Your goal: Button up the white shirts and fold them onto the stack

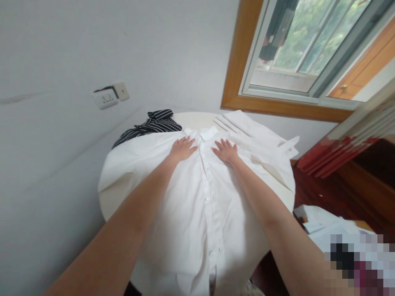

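Observation:
A white button-up shirt (203, 213) lies spread front-up over a round white table (106, 201), its collar at the far side and its hem hanging off the near edge. My left hand (182, 149) rests flat on the shirt's chest just left of the button line, fingers stretched out. My right hand (226, 151) lies flat the same way just right of the buttons, near the collar. Neither hand holds anything.
A black-and-white striped garment (151, 125) lies at the table's far left. Folded white cloth (243, 125) sits at the far right. A wall socket (106, 98) and a wood-framed window (296, 61) are behind. White clothes (321, 224) lie low right on the dark red floor.

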A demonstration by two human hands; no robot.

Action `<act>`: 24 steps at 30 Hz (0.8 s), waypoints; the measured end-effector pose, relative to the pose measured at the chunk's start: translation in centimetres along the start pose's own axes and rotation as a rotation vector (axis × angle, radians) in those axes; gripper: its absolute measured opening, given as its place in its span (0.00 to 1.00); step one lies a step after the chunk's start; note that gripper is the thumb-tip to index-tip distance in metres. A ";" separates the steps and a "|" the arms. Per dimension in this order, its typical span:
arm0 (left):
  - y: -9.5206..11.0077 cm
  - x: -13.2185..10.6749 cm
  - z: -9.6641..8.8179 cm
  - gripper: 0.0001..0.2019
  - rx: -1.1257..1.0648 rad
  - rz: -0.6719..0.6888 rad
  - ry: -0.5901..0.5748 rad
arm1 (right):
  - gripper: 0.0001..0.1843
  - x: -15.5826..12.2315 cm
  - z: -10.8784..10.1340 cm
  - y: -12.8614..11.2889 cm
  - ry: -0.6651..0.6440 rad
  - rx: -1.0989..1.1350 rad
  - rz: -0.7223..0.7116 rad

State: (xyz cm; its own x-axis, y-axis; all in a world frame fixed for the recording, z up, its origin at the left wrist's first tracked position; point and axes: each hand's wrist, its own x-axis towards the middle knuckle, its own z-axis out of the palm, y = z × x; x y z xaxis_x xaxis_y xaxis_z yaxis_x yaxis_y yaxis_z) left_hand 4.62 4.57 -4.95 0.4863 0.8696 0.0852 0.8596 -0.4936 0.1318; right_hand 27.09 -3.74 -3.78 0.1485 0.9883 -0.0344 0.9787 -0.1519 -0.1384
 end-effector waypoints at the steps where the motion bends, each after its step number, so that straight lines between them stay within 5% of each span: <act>1: 0.0 -0.1 -0.1 0.32 -0.002 0.002 -0.005 | 0.38 -0.2 0.0 0.4 -0.005 0.001 0.012; 9: 1.6 -1.2 -1.2 0.19 -0.005 0.077 0.275 | 0.37 -0.9 0.4 1.2 0.061 -0.018 0.013; 18: 4.6 2.7 -1.8 0.28 -0.173 -0.299 0.052 | 0.33 -1.4 0.0 0.4 0.101 0.013 0.000; 24: 5.1 3.9 -2.0 0.30 -0.267 -0.487 0.043 | 0.28 -1.6 -0.2 -0.6 0.139 0.038 -0.048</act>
State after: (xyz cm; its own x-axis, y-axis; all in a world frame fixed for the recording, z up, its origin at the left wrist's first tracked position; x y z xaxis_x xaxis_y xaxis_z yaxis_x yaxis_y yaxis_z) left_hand 10.57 5.49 -1.93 0.0312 0.9995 -0.0086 0.9114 -0.0249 0.4108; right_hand 26.30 -5.26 -3.45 0.1220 0.9864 0.1102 0.9795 -0.1017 -0.1737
